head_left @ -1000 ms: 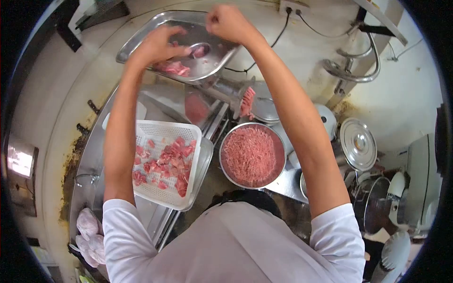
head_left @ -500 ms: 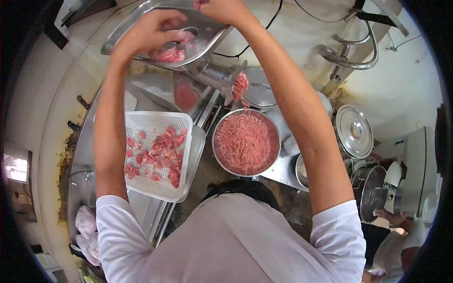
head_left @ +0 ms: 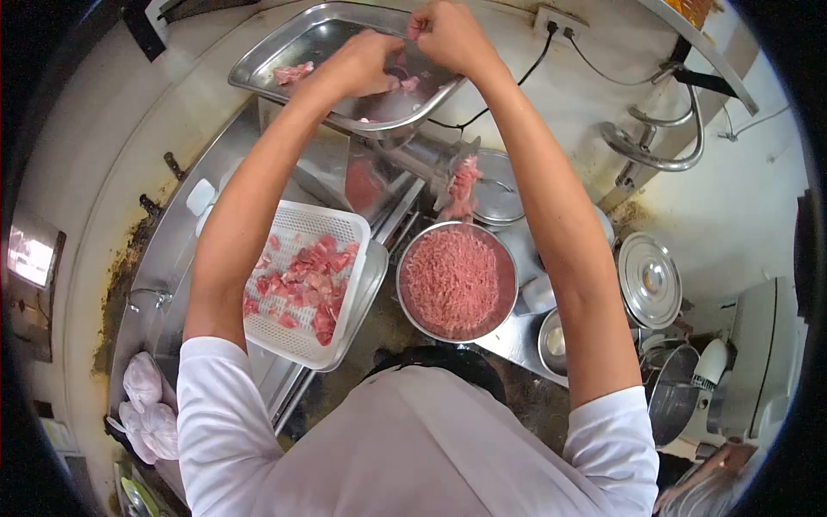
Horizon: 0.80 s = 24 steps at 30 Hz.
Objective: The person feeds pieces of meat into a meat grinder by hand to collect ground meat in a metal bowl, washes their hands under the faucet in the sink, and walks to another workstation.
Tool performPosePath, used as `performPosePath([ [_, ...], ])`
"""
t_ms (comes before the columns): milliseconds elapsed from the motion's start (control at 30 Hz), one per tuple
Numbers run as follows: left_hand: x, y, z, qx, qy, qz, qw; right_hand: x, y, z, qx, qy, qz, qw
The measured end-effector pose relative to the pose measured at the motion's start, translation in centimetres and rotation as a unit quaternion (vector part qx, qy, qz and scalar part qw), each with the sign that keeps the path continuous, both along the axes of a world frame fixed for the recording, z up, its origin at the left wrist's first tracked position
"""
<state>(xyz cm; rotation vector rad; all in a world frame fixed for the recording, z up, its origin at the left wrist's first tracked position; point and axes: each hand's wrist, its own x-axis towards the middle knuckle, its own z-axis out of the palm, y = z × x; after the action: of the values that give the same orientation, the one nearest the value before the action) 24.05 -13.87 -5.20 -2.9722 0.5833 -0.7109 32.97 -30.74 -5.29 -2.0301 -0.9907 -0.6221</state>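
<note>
My left hand [head_left: 366,65] is over the metal tray [head_left: 258,76] on top of the grinder [head_left: 415,159], its fingers down by some meat pieces [head_left: 403,84]; whether it grips one is unclear. Closed at the tray's right side, my right hand [head_left: 448,34] has something pinkish at its fingertips, too small to make out. Another meat piece [head_left: 293,72] lies at the tray's left. Strands of ground meat [head_left: 463,185] hang from the grinder's outlet above a round bowl of minced meat [head_left: 452,280].
A white perforated basket [head_left: 357,226] with meat chunks stands at the left. Pot lids [head_left: 650,280], a small bowl [head_left: 551,343] and a strainer [head_left: 672,405] are at the right. Plastic bags [head_left: 146,414] lie lower left. Part of another person [head_left: 715,482] shows lower right.
My left hand has moved right across the tray, near the feed opening. My right hand stays closed at the tray's right side. The meat strands at the outlet hang lower. The view has shifted.
</note>
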Motion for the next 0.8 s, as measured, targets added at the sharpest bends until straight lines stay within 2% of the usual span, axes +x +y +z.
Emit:
performPosePath([
  [67, -0.1, 0.0, 0.5, -0.147, 0.075, -0.022, 0.986, 0.3, -0.1, -0.1, -0.014, 0.012, -0.013, 1.000],
  [133, -0.2, 1.0, 1.6, -0.139, 0.049, -0.003, 0.989, 0.7, -0.3, -0.6, -0.025, -0.084, -0.004, 0.996],
  [167, 0.0, 2.2, 2.3, -0.191, 0.034, 0.016, 0.981, 0.2, -0.4, -0.2, -0.022, -0.086, -0.003, 0.996],
  [200, 0.1, 3.5, 2.9, -0.242, 0.019, 0.036, 0.969, -0.4, -0.5, 0.1, -0.091, -0.035, -0.054, 0.994],
  [233, -0.1, 4.9, 3.8, -0.241, 0.017, 0.037, 0.970, -1.2, -0.5, 0.5, -0.159, 0.017, -0.104, 0.982],
  [267, -0.4, 6.4, 4.9, -0.211, 0.039, 0.100, 0.972, -2.3, -0.6, 1.3, -0.158, 0.016, -0.102, 0.982],
  [300, -0.8, 7.7, 5.7, -0.179, 0.061, 0.163, 0.968, -3.4, -0.8, 2.0, -0.241, 0.062, -0.089, 0.964],
  [333, -0.9, 8.9, 6.0, -0.178, 0.060, 0.166, 0.968, -4.1, -0.8, 2.5, -0.322, 0.108, -0.074, 0.938],
  [400, -1.2, 11.2, 6.2, -0.161, 0.189, 0.304, 0.920, -3.9, -0.5, 2.7, -0.344, 0.092, -0.028, 0.934],
  [433, -0.7, 13.3, 4.8, -0.160, 0.187, 0.307, 0.919, -3.8, -0.5, 2.9, -0.365, 0.077, 0.015, 0.928],
  [467, 0.2, 15.7, 2.2, -0.110, 0.189, 0.240, 0.946, -3.0, -0.2, 2.6, -0.364, 0.074, 0.018, 0.928],
  [500, 0.6, 17.0, 0.9, -0.059, 0.189, 0.171, 0.965, -1.6, 0.2, 1.9, -0.336, 0.115, 0.093, 0.930],
  [533, 0.7, 16.5, 0.9, -0.060, 0.186, 0.172, 0.965, -0.7, 0.3, 1.6, -0.306, 0.156, 0.166, 0.924],
  [567, 1.0, 14.8, 0.7, -0.070, 0.197, 0.106, 0.972, -0.5, 0.0, 1.7, -0.307, 0.155, 0.167, 0.924],
  [600, 1.2, 13.0, 0.1, -0.081, 0.208, 0.041, 0.974, -0.5, -0.1, 1.6, -0.254, 0.102, 0.197, 0.941],
  [633, 0.8, 10.4, -0.3, -0.126, 0.195, -0.006, 0.973, -0.5, -0.1, 1.3, -0.203, 0.052, 0.230, 0.950],
  [667, 0.1, 7.7, -0.1, -0.171, 0.179, -0.050, 0.968, -0.4, 0.0, 1.1, -0.209, 0.052, 0.237, 0.947],
  [733, -1.2, 3.7, 0.5, -0.120, 0.104, -0.057, 0.986, -0.1, 0.1, 0.9, -0.179, -0.013, 0.174, 0.968],
  [800, -1.5, 2.1, 1.9, -0.121, 0.114, -0.034, 0.985, -0.3, 0.0, 0.7, -0.171, -0.044, 0.156, 0.972],
])
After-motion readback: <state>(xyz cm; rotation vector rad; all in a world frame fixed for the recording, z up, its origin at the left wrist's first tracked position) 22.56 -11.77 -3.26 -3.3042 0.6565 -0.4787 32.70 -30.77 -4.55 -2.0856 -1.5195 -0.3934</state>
